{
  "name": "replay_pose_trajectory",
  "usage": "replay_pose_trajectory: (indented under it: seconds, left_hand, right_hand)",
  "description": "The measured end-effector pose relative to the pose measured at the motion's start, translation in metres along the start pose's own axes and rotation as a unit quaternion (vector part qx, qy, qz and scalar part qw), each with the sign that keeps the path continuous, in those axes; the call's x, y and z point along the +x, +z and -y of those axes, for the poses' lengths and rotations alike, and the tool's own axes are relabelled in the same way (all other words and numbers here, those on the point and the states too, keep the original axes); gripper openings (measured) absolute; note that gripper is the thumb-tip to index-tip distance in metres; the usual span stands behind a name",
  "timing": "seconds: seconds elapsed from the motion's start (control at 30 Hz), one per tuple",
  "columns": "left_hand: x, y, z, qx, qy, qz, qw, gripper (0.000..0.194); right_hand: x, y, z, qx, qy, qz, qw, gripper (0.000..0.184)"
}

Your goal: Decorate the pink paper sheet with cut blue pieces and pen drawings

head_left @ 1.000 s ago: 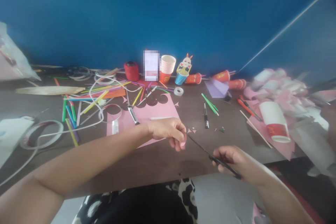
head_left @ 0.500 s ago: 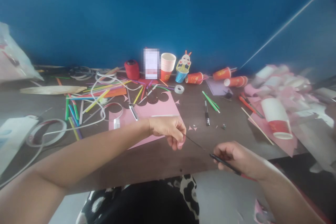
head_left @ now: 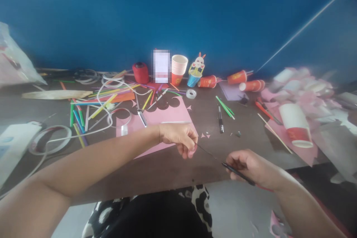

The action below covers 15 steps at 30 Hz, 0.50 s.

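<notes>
My left hand (head_left: 180, 135) is closed in a pinch above the front edge of the pink paper (head_left: 178, 109). From its fingertips a thin dark strand (head_left: 206, 150) runs tautly down to the right. At the strand's other end my right hand (head_left: 245, 163) is closed around a slim black pen-like tool (head_left: 238, 174), its tip pointing at my left hand. A bit of red shows behind the tool by the wrist. Whether the strand joins the tool is too small to tell. Round bites are cut from the paper's far edge.
Colourful strips (head_left: 111, 98) and a white cable (head_left: 92, 132) lie at left. Behind stand red thread (head_left: 141, 73), stacked paper cups (head_left: 178, 70) and a blue cup with a rabbit (head_left: 194, 78). At right are a black pen (head_left: 221, 119), a tipped cup (head_left: 295, 124) and pink scraps.
Both hands keep nearly the same pose, with the strand still stretched between them. The view has shifted very slightly.
</notes>
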<state>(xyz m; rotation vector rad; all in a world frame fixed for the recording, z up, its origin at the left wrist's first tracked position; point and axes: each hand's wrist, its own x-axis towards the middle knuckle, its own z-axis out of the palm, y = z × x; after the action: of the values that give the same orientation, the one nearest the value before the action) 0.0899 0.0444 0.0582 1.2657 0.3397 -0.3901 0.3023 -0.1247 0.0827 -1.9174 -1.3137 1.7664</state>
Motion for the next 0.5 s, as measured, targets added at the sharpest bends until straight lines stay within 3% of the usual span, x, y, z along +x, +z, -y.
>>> replay_pose_trajectory:
  seconds: [0.5]
  left_hand:
    - [0.002,-0.0004,0.0017,0.004,-0.004,-0.003,1.0,0.005]
  right_hand:
    - [0.0,0.0004,0.0026,-0.006,0.001,0.006,1.0,0.025]
